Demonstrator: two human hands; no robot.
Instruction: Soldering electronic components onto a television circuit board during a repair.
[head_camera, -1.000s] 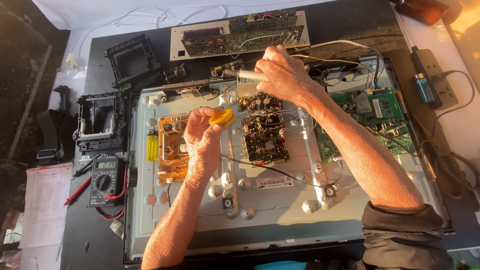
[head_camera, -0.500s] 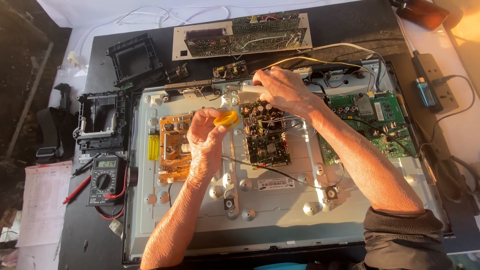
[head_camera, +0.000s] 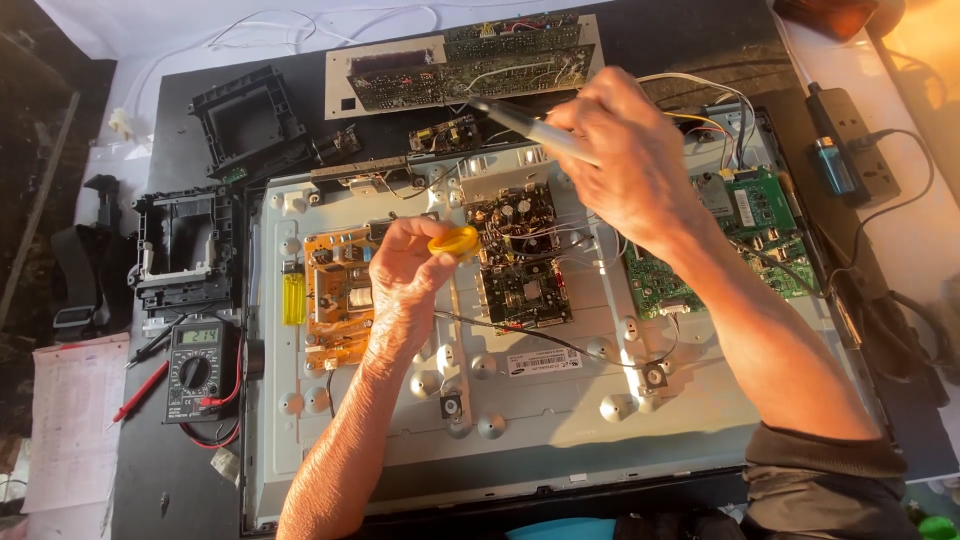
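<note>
Head view: left hand pinches a small round yellow tin; right hand grips a slim grey soldering iron above the dark central circuit board.

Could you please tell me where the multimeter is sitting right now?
In the head view, the multimeter lies at the left on the dark table, just outside the left edge of the metal back panel, below a black plastic frame and left of the left hand.

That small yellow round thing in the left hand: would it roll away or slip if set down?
The yellow round container looks flat and disc-like, so laid flat it would probably stay put; on edge it might roll. It seems light, since the left hand holds it with just its fingers. Its smooth surface may be slightly slippery.
</note>
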